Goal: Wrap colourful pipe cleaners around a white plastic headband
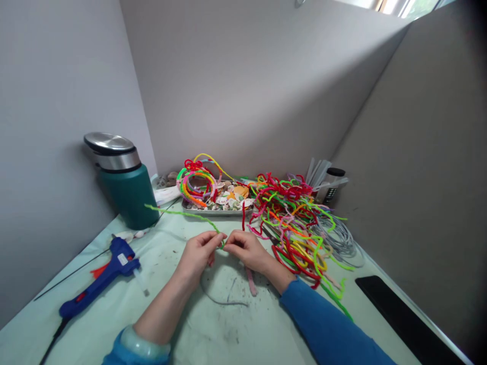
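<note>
My left hand [197, 253] and my right hand [247, 248] meet over the middle of the table, thumbs and forefingers pinched together. Between them they grip a light green pipe cleaner [186, 213], whose long free end sticks out up and to the left. Its other end, at my fingertips, is mostly hidden. A thin grey wire [224, 303] curves below my hands; whether it joins the held piece I cannot tell. Just under my right wrist lies a pink fuzzy strip [251, 285]. A red pipe cleaner [243, 217] pokes up behind my right hand.
On the left are a blue glue gun [110, 274] and a teal bottle [129, 195]. Behind stands a metal tray [213, 212] of small pieces. At right are tangled pipe cleaners [289, 208], coiled grey wire [340, 235], glue sticks [318, 172] and a flat black object [399, 317].
</note>
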`<move>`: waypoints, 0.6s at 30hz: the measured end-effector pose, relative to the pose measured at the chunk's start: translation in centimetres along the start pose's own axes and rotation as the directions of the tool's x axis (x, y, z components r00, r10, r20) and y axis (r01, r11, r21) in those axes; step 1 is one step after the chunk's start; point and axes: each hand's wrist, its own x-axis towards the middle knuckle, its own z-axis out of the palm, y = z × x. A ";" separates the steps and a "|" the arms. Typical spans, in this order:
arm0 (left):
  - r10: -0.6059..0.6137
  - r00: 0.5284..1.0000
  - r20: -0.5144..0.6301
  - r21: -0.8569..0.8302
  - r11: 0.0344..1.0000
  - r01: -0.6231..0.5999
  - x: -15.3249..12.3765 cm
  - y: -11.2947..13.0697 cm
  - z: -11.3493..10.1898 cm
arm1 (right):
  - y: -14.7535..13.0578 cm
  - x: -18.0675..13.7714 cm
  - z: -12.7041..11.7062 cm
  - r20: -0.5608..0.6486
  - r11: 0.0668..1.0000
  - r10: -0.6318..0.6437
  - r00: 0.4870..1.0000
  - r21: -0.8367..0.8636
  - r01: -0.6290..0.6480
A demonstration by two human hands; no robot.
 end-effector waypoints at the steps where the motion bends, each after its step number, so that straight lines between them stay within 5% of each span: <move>1: 0.022 1.000 0.006 0.051 0.998 -0.022 0.0 0.0 0.0 | 0.0 0.0 0.0 0.004 0.999 -0.009 1.000 -0.031 0.009; 10: 0.046 0.999 -0.001 0.165 0.985 -0.045 0.3 0.1 -0.2 | -0.3 -0.1 0.6 -0.001 0.998 -0.059 0.998 -0.018 0.059; 14: 0.066 0.997 -0.042 0.234 0.971 -0.054 0.4 -0.1 -0.3 | 0.3 0.0 0.8 0.001 0.993 0.067 0.998 0.095 -0.067; 18: 0.220 0.967 -0.126 0.491 0.861 -0.132 0.5 -0.5 -0.6 | 1.0 0.3 0.6 -0.072 0.965 0.183 0.980 0.202 -0.166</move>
